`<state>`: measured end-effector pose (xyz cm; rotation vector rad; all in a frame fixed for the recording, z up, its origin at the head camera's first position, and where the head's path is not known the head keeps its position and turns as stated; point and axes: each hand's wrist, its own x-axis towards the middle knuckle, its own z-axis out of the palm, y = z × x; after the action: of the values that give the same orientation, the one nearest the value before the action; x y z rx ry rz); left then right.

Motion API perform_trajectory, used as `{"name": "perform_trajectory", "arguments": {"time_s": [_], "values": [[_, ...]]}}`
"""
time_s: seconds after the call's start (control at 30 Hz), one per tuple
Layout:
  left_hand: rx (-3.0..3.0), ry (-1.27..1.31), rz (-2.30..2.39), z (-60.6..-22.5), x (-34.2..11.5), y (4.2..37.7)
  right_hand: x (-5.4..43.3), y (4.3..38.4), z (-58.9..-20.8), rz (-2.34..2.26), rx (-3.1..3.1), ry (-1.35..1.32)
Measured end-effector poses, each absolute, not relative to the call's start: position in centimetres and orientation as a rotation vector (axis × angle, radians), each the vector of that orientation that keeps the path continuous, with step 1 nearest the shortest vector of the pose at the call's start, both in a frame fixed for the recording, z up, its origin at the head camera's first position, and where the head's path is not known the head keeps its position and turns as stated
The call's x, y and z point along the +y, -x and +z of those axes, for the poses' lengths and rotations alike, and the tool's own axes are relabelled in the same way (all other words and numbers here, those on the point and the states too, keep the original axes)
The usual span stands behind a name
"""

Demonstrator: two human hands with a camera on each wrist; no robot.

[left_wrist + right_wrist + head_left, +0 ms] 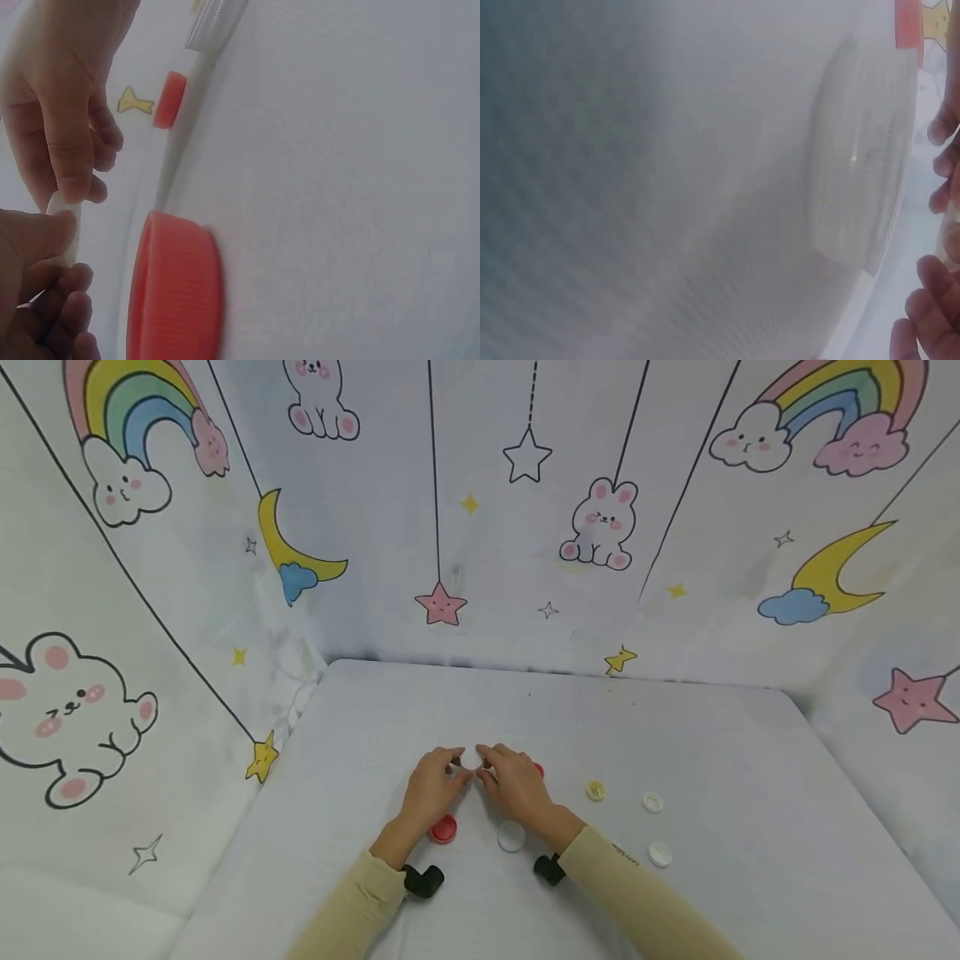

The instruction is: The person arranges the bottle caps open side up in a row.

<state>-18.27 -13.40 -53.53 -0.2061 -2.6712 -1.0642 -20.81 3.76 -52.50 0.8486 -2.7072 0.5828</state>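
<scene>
Both hands meet near the middle of the white table, pinching a small white bottle cap [471, 761] between thumbs and fingers. The left hand [435, 787] holds its left side and the right hand [517, 787] its right side. In the left wrist view the white cap [73, 231] shows edge-on, partly covered by the fingertips. A red cap [443, 829] lies below the left hand, looming large in the left wrist view. Below the right hand is a translucent white cap [511, 837], also close up in the right wrist view. Another red cap [539, 770] is partly hidden behind the right hand.
To the right lie a yellow cap [596, 791], a white ring-like cap [652, 802] and another white cap [660, 855]. Black wrist cameras [423, 882] sit under the sleeves. Cartoon-printed white cloth [390, 527] hangs around the table [337, 718].
</scene>
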Motion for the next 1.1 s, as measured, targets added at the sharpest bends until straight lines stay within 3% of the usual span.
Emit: {"name": "perform_trajectory", "arguments": {"time_s": [1.1], "values": [[-2.624,0.069,-1.323,-52.94,-13.34,18.25,4.22,20.21,-52.35,0.733,-2.541,-1.044]]}}
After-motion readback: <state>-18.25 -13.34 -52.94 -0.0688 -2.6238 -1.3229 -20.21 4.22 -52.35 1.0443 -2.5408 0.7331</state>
